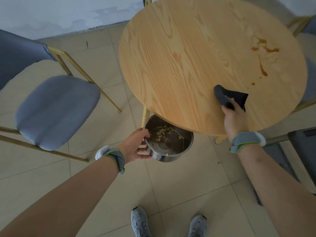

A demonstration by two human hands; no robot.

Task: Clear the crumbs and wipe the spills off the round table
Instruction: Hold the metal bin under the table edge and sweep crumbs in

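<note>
Crumbs lie in a steel pot the left hand grips just under the tabletop rim, while the right hand clutches a soft, limp cloth, best bunched, brown spills at two o'clock.

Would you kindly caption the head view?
Right hand wipes round table with cloth; left hand holds crumb-filled pot.

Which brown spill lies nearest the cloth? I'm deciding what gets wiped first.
The small round drop just beyond the dark cloth in the right hand. The long streak and the big splatter lie farther across the table.
</note>
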